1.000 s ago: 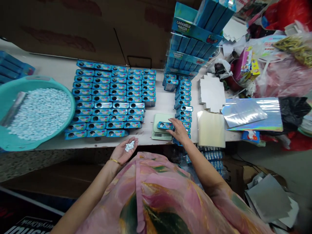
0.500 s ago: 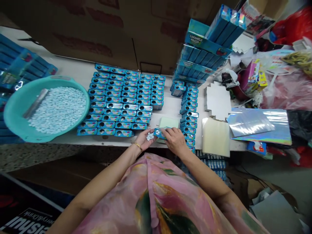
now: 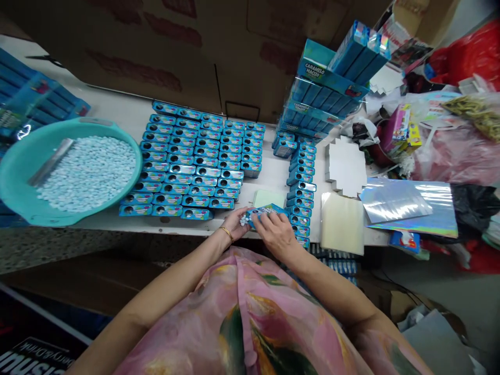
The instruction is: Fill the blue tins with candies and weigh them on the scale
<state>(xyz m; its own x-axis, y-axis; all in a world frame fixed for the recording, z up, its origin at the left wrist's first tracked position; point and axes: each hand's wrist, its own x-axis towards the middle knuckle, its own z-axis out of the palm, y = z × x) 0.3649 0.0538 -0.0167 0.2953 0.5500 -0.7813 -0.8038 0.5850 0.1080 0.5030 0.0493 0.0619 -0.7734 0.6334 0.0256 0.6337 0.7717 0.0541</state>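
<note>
Right hand (image 3: pixel 275 232) grips small blue tin (image 3: pixel 262 212) at table (image 3: pixel 269 174) edge. Left hand (image 3: pixel 235 224) cupped, half open, white candies (image 3: pixel 244 221) inside, touching tin.

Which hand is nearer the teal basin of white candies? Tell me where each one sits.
Left. The left hand is right of the teal basin, beyond the rows of blue tins; the right hand is farther right still.

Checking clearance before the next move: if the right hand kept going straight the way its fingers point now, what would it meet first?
The right hand points up-left over the blue tin it holds; past that, probably the pale green scale, though depth is unclear.
</note>
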